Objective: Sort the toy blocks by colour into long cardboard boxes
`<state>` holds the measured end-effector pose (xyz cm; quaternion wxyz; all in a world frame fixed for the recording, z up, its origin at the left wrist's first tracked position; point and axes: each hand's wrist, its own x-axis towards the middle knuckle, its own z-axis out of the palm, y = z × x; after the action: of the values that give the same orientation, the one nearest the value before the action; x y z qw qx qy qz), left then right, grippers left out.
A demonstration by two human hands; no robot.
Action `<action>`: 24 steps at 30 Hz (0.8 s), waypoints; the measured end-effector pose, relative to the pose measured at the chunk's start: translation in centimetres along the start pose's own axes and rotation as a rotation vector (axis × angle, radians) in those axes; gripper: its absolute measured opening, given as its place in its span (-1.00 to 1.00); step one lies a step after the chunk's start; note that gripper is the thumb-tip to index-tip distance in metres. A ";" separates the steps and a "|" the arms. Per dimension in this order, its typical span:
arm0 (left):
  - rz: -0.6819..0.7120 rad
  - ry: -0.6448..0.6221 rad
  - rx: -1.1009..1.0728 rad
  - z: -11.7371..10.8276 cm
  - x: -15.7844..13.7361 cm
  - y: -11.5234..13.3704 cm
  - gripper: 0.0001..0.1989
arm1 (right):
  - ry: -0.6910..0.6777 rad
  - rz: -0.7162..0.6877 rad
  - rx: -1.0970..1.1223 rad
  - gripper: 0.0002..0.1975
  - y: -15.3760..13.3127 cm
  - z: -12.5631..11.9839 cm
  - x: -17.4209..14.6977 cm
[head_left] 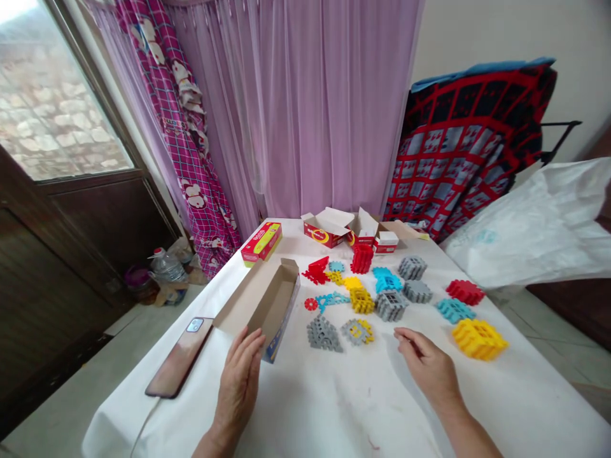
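**Correctly Bracing and Lifting**

Left hand [239,375]: grip unclenched, fingers extended, hiding the near corner of the long box [283,332]; contact unclear. Brace lightly; avoid creasing the flap [247,296]. Grey piece [323,334]: right of the box; lift by its edges. Right hand [428,364]: fingers curled; cannot tell whether anything is pinched.

Location type: home, living space. Indicators: lilac curtain [324,108], cartoon-print drape [179,108], draped checked blanket [453,146], tiled floor [548,321], and a cloth-covered worktop [324,401] carrying toy blocks [480,339] and a phone [180,361]. The window [52,70] faces a stone wall [64,130].
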<state>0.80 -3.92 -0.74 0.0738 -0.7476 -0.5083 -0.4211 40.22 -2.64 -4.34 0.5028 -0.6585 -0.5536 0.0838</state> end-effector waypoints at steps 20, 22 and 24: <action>0.309 -0.019 -0.116 2.6 4.1 -2.6 -0.89 | 0.067 -0.412 -0.214 -0.80 -4.1 2.5 -1.7; 0.313 -0.006 -0.121 2.4 3.9 -2.8 -0.88 | 0.031 -0.468 -0.251 -0.80 -5.0 3.1 -1.8; 0.314 0.009 -0.122 2.2 3.7 -2.9 -0.88 | 0.006 -0.473 -0.293 -0.80 -5.5 3.5 -1.9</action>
<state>0.08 1.22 -0.42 0.0957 -0.8189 -0.3585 -0.4378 33.60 -2.81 -2.69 0.4094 -0.5769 -0.6968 -0.1189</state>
